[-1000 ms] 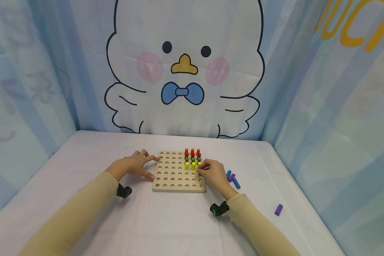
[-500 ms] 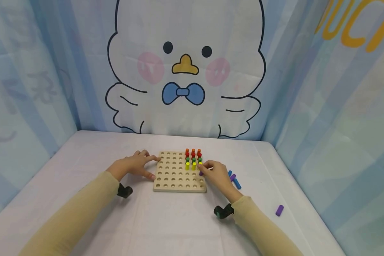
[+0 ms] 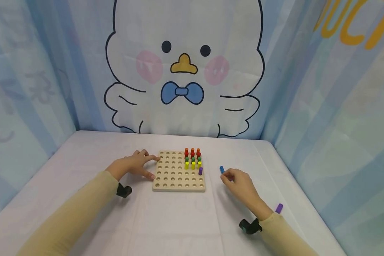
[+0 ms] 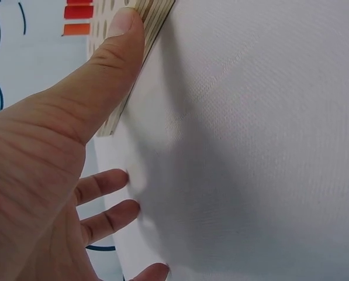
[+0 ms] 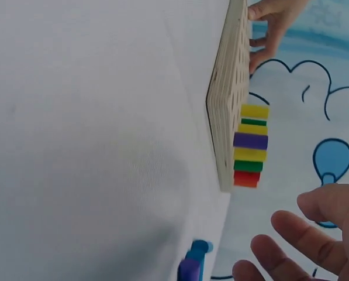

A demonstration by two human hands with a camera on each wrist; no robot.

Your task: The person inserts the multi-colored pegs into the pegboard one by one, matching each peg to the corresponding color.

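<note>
A wooden peg board (image 3: 179, 189) lies flat on the table. Orange pegs (image 3: 192, 150), red pegs (image 3: 192, 155), green pegs (image 3: 193, 160) and yellow pegs (image 3: 193, 165) stand in rows at its back right, with a single purple peg (image 3: 200, 171) before them. My left hand (image 3: 132, 165) rests its thumb and forefinger on the board's left edge, the fingers spread. Right of the board, my right hand (image 3: 241, 186) is over loose pegs, mostly hiding them; a blue peg (image 3: 222, 170) shows past its fingertips. The right wrist view shows relaxed fingers holding nothing, and a loose purple peg (image 5: 189, 270).
Another purple peg (image 3: 279, 208) lies apart on the right, beside the right sleeve (image 3: 288, 231). Behind the white-covered table (image 3: 172, 220) hangs a cloth backdrop (image 3: 185, 117) with a cartoon bird. Cloth also hangs at both sides.
My right hand has let go of a purple peg, which now stands in the board, and has moved right to the loose pegs. The left hand stays at the board's edge.
</note>
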